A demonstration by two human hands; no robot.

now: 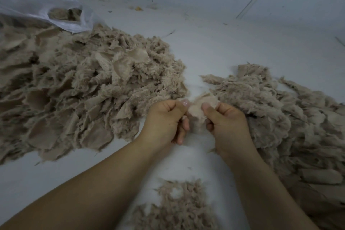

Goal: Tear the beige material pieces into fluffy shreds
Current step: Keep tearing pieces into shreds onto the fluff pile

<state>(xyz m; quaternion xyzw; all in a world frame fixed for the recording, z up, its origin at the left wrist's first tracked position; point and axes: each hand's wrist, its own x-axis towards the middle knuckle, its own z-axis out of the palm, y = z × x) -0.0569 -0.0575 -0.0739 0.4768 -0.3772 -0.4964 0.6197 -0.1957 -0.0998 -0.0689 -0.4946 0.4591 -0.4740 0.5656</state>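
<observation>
A small beige piece (196, 111) is stretched between the two hands above the white surface (233, 46), its left edge pinched under the thumb of the left hand (166, 119) and its right edge pinched under the thumb of the right hand (227, 123), the other fingers of both hands curled in beneath it. Just left of that piece spreads a large heap of beige pieces (74, 89), just right of it a second fluffy heap (280, 117), and nearer the person than it a small patch of shreds (179, 207). Beyond the large heap, far left of the piece, lies a white plastic bag (46, 9) with beige material showing in its mouth.
</observation>
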